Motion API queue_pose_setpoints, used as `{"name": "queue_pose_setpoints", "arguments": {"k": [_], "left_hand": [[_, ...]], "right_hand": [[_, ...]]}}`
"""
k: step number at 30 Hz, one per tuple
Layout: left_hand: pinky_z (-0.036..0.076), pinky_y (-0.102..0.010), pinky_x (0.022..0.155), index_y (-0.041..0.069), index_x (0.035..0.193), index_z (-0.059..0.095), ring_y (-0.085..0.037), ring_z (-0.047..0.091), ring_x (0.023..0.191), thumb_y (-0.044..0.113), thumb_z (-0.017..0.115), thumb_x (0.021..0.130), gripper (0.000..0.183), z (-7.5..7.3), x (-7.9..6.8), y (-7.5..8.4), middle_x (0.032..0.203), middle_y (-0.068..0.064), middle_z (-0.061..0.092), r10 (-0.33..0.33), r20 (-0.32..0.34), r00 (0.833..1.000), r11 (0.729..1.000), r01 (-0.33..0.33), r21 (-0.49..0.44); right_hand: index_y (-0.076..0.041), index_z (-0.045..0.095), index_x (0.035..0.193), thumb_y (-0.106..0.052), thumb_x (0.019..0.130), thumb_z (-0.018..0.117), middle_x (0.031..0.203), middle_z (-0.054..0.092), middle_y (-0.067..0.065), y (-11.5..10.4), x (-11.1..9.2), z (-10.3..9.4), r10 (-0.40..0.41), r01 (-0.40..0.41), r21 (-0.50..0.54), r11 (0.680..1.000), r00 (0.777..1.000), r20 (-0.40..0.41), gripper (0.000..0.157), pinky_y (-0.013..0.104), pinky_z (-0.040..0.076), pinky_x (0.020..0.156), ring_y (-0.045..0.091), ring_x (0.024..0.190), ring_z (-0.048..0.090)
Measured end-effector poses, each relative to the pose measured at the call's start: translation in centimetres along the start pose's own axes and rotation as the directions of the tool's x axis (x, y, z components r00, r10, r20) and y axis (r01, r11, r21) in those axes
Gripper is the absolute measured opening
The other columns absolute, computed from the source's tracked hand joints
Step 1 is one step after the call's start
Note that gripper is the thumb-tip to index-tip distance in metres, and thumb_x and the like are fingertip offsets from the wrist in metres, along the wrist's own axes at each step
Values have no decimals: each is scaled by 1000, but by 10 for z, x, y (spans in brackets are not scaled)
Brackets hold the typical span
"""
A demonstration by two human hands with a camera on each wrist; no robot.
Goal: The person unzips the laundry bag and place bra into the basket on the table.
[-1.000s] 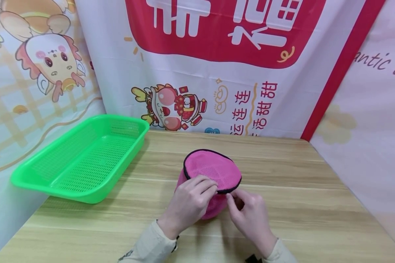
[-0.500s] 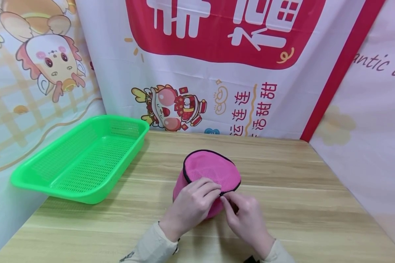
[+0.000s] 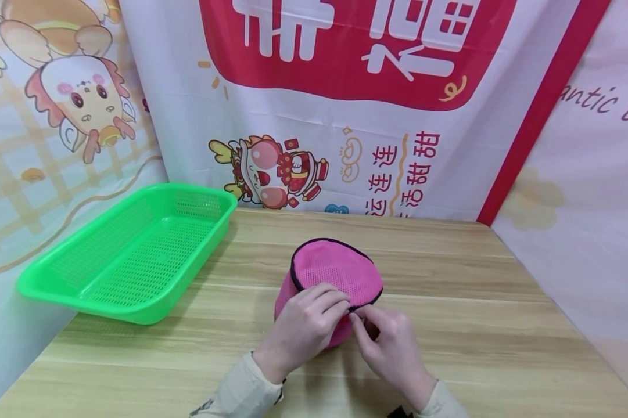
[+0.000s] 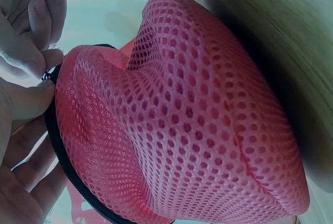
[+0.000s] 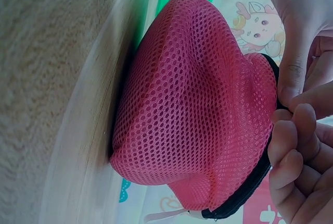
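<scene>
1 pink bag, partly hidden

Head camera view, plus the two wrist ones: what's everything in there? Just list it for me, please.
pink mesh bag: one, pink, on the table between the hands
black zipper: one, black, along the bag's upper edge
green basket: one, bright green, on the table's left side
table: one, light wood-grain, under bag and basket
back cloth: one, white and red with cartoon and characters, behind the table
left cloth: one, white with tan checks and cartoons, left side
right cloth: one, whitish with lettering, right side
left hand: one, bare, gripping the bag's near edge
right hand: one, bare, pinching at the zipper
sleeves: two, pale beige, at the wrists
</scene>
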State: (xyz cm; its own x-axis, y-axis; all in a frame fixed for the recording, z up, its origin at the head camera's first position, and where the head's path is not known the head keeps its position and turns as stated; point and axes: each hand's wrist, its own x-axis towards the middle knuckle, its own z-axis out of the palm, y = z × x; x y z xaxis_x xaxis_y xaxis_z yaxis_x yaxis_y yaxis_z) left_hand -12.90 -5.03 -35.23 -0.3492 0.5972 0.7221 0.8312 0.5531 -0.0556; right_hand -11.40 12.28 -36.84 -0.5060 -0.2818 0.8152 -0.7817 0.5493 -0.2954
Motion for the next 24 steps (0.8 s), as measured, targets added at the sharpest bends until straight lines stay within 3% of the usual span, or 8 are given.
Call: {"name": "queue_pose_setpoints", "arguments": {"k": [11, 24], "left_hand": [[44, -25, 83, 5, 95, 69, -14, 54, 91, 4, 61, 80, 17, 2, -1, 0, 95, -2, 63, 10, -3, 1000, 1000, -10, 16], [44, -25, 84, 7, 97, 69, -13, 54, 92, 6, 64, 80, 18, 0, -1, -1, 96, -1, 63, -25, 15, 1000, 1000, 25, 13]], "right_hand": [[-19, 59, 65, -3, 72, 62, 53, 37, -20, 0, -1, 0, 13, -14, -25, 1000, 999, -39, 18, 7, 26, 38, -7, 43, 33], [-18, 59, 62, -3, 73, 63, 51, 37, -19, 1, 0, -3, 62, -64, -37, 997, 996, -60, 19, 8, 25, 37, -7, 42, 33]]}}
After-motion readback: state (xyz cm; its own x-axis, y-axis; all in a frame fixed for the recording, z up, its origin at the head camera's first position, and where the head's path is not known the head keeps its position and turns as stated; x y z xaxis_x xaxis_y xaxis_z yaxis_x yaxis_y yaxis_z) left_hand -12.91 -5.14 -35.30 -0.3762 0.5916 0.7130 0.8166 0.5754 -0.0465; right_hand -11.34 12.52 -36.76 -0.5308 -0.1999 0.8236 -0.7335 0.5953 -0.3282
